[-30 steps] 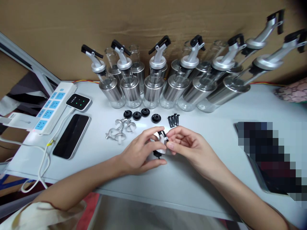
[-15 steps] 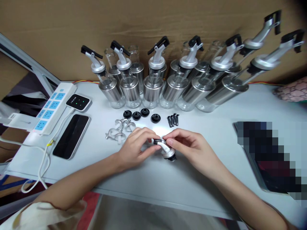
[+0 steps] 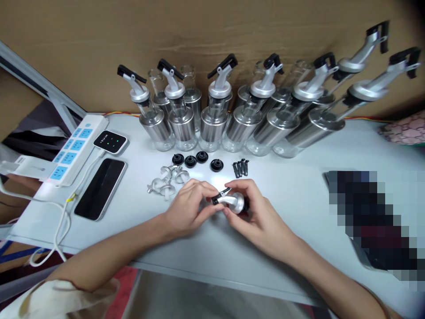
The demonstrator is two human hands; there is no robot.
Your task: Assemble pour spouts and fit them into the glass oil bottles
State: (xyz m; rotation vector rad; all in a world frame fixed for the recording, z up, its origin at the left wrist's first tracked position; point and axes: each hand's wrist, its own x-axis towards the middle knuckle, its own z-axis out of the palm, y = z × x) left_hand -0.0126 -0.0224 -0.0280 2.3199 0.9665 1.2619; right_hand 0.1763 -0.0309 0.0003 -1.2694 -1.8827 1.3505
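Note:
Between both hands, over the front middle of the table, is a silver pourer spout [image 3: 234, 202] with a black lever, lying roughly sideways. My left hand [image 3: 189, 204] pinches the black-capped tip between thumb and fingers. My right hand [image 3: 260, 215] is curled round the round base, partly hiding its black stopper. Just beyond lie black stoppers [image 3: 217, 165], silver spout shells [image 3: 167, 190] and several small black levers [image 3: 240, 169]. Behind them stands a row of glass and steel bottles [image 3: 214, 124], the front ones topped with silver pourers [image 3: 219, 84].
At left are a white power strip [image 3: 79, 148], a small black-faced device [image 3: 111, 142], a phone [image 3: 99, 189] and a looped white cable [image 3: 63, 217]. A dark, pixelated flat object [image 3: 368, 221] lies at right. A cardboard wall [image 3: 199, 31] closes the back; a pink patterned item [image 3: 407, 124] is far right.
The pourer spout has turned so its base points right instead of down toward me. My right hand has shifted from the lever to round the base. My left hand stays at the tip.

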